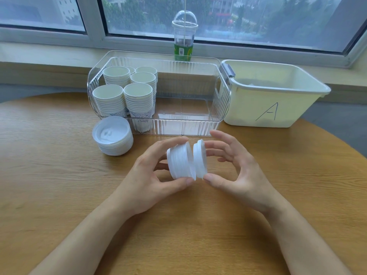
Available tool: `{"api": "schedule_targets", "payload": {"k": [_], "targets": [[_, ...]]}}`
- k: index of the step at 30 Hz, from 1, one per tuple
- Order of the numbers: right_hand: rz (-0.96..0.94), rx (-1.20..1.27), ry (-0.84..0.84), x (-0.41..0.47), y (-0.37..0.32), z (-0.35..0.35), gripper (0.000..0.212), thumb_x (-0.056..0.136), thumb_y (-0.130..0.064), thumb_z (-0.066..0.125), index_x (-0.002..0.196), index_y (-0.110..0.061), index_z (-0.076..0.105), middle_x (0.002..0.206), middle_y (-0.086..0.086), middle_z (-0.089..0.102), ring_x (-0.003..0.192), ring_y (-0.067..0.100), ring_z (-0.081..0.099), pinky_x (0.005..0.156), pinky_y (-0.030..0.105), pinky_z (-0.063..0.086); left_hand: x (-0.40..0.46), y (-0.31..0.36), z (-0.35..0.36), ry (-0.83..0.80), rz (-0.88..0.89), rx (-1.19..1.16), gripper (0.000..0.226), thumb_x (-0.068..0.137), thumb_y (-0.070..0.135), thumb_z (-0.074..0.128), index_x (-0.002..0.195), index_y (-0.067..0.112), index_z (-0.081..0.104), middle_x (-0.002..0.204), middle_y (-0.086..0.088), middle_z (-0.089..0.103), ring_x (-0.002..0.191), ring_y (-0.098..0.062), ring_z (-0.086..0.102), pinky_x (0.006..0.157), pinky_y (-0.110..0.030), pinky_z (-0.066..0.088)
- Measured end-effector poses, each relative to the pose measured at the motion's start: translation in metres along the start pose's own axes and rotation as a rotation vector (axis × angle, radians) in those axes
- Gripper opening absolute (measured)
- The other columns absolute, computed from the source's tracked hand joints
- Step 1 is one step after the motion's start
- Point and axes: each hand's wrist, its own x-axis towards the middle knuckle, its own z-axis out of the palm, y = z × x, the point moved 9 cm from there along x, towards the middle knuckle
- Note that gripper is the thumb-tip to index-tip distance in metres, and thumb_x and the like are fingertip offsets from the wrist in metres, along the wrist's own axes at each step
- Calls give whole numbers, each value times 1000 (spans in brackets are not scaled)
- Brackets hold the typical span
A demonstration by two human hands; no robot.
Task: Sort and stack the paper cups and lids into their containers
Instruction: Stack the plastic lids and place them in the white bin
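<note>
My left hand (pixel 151 175) grips a sideways stack of white lids (pixel 179 162) above the table's middle. My right hand (pixel 234 169) pinches a smaller group of white lids (pixel 200 158) right beside that stack, the two nearly touching. Another stack of white lids (pixel 113 135) sits on the table at the left, in front of the clear ribbed bin (pixel 198 126). Several stacks of white paper cups (pixel 127 92) stand in the left half of that bin. The bin's right half holds nothing.
A cream tub marked "A" (pixel 274 96) stands to the right of the clear bin. A clear domed cup with a green sleeve (pixel 183 36) sits on the windowsill behind. The wooden table (pixel 59 185) curves away at left and right.
</note>
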Motion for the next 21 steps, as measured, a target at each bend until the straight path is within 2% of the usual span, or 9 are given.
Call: {"api": "schedule_targets", "payload": {"k": [4, 7, 9, 15, 21], "targets": [[-2, 0, -29, -1, 1, 7, 90, 80, -25, 90, 155, -35, 40, 143, -8, 62, 135, 18, 59, 110, 35, 44, 0, 4, 2, -17, 28, 16, 74, 77, 25, 93, 142, 36, 58, 136, 6, 62, 118, -25, 67, 87, -29, 61], [-6, -5, -38, -1, 0, 8, 89, 79, -25, 88, 154, -33, 41, 142, -9, 62, 135, 15, 59, 109, 26, 44, 0, 9, 2, -30, 77, 119, 75, 79, 32, 92, 145, 35, 56, 143, 7, 61, 133, -25, 58, 99, -37, 56], [-5, -22, -42, -1, -1, 9, 88, 79, -19, 90, 153, -31, 43, 141, -10, 63, 134, 13, 59, 109, 23, 44, -1, 12, 3, -37, 100, 161, 75, 79, 34, 91, 145, 34, 55, 145, 10, 60, 138, -22, 55, 102, -39, 55], [16, -72, -65, -1, -3, 11, 84, 78, -17, 91, 149, -33, 48, 143, -15, 62, 134, 9, 59, 110, 35, 44, -2, 15, 4, -45, 122, 208, 76, 79, 34, 92, 145, 32, 55, 146, 13, 59, 140, -21, 53, 102, -44, 54], [19, -62, -65, -1, -3, 12, 77, 79, -28, 91, 147, -30, 52, 137, -15, 66, 131, 13, 61, 106, 36, 47, -2, 19, 6, -48, 155, 229, 78, 77, 33, 93, 145, 30, 56, 145, 13, 59, 138, -19, 54, 101, -36, 52]]}}
